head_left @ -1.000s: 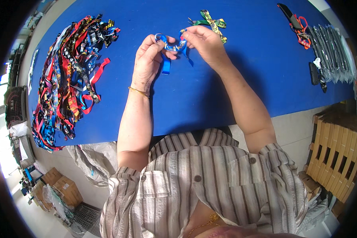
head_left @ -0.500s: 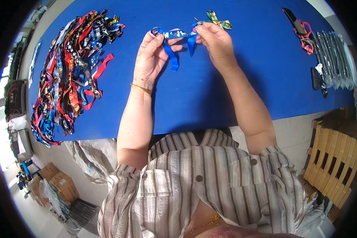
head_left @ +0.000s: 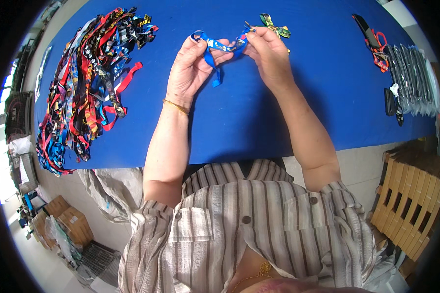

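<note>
A blue printed lanyard strap (head_left: 220, 46) stretches between my two hands above the blue table (head_left: 220, 127). My left hand (head_left: 193, 63) pinches one end, where the strap makes a small loop, and a loose tail hangs below the fingers. At the other end, my right hand (head_left: 270, 56) grips the strap between thumb and fingers; a small dark piece juts up by the fingertips, too small to make out. Just beyond the right hand lies a green and yellow patterned ribbon strap (head_left: 274, 25), partly hidden by that hand.
A large heap of mixed coloured lanyards (head_left: 88, 88) covers the table's left side. Scissors with red handles (head_left: 380, 40), a black flat object (head_left: 364, 24) and a row of clear-bagged items (head_left: 413, 80) lie at the right. Cardboard boxes (head_left: 73, 224) stand on the floor at lower left.
The strap between my hands has gone from nearly straight to sagging and twisted. My left fingers have reached further along it toward the right hand.
</note>
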`<act>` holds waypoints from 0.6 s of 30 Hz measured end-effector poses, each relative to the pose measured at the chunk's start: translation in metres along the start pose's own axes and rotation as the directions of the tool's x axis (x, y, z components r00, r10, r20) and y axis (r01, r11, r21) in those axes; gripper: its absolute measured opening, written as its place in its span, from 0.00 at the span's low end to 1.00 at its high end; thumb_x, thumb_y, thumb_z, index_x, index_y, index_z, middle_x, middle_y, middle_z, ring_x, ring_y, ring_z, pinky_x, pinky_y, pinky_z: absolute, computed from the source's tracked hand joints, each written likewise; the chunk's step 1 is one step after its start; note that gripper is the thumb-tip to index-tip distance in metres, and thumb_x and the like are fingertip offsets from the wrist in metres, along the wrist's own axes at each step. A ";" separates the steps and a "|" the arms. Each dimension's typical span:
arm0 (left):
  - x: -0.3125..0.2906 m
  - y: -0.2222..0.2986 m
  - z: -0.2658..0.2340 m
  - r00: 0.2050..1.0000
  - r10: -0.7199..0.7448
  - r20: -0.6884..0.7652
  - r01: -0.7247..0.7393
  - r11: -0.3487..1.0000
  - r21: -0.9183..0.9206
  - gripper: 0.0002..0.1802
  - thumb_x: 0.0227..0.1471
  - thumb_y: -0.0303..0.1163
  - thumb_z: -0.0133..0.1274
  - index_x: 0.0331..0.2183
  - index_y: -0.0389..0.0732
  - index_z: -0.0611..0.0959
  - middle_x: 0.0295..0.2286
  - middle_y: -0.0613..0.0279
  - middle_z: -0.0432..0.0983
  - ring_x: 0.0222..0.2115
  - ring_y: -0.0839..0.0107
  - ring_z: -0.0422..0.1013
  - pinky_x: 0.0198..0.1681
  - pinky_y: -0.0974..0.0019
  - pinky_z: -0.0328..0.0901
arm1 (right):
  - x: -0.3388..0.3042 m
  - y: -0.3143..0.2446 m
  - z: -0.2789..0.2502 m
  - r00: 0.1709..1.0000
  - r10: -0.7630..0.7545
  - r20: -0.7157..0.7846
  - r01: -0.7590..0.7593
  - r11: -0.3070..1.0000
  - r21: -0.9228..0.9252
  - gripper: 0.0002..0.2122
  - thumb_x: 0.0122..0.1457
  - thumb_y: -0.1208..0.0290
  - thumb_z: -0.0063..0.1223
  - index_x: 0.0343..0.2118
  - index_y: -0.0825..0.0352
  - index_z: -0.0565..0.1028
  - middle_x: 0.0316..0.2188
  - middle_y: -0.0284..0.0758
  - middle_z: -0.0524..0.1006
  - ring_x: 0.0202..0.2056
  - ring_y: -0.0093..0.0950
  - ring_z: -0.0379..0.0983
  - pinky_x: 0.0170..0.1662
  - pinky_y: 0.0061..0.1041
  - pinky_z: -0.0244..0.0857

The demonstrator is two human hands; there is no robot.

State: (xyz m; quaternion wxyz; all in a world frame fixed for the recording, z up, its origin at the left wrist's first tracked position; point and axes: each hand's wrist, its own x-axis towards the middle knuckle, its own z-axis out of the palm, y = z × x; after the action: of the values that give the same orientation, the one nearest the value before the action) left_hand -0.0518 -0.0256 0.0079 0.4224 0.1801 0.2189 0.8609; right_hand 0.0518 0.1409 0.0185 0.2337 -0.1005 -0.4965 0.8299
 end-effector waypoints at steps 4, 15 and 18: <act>0.001 -0.001 -0.001 0.999 0.006 -0.052 -0.004 0.999 0.045 0.06 0.61 0.28 0.49 0.40 0.39 0.77 0.45 0.38 0.75 0.46 0.48 0.74 0.52 0.43 0.70 | -0.003 -0.004 0.003 1.000 -0.017 -0.014 0.017 1.000 -0.009 0.05 0.63 0.72 0.53 0.38 0.67 0.73 0.32 0.29 0.77 0.33 0.15 0.72 0.37 0.17 0.67; 0.002 0.001 -0.002 0.998 0.020 -0.059 -0.017 0.998 0.060 0.07 0.61 0.28 0.50 0.40 0.36 0.77 0.47 0.36 0.73 0.48 0.46 0.73 0.44 0.52 0.75 | 0.001 0.008 -0.005 0.997 -0.066 0.051 0.080 0.926 -0.368 0.04 0.63 0.75 0.52 0.36 0.70 0.72 0.26 0.26 0.75 0.26 0.10 0.67 0.28 0.12 0.59; 0.002 0.001 -0.001 0.997 0.011 -0.074 -0.008 0.999 0.032 0.07 0.61 0.28 0.50 0.39 0.36 0.77 0.47 0.35 0.73 0.50 0.46 0.72 0.44 0.50 0.75 | -0.001 0.009 -0.006 0.997 -0.040 0.069 0.063 0.928 -0.368 0.05 0.63 0.74 0.53 0.36 0.70 0.72 0.27 0.27 0.76 0.26 0.10 0.68 0.28 0.12 0.60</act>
State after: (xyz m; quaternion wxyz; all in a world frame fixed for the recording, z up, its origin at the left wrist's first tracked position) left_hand -0.0539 -0.0251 0.0075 0.4069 0.1557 0.2471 0.8655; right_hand 0.0518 0.1413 0.0078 0.2172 -0.1047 -0.6531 0.7179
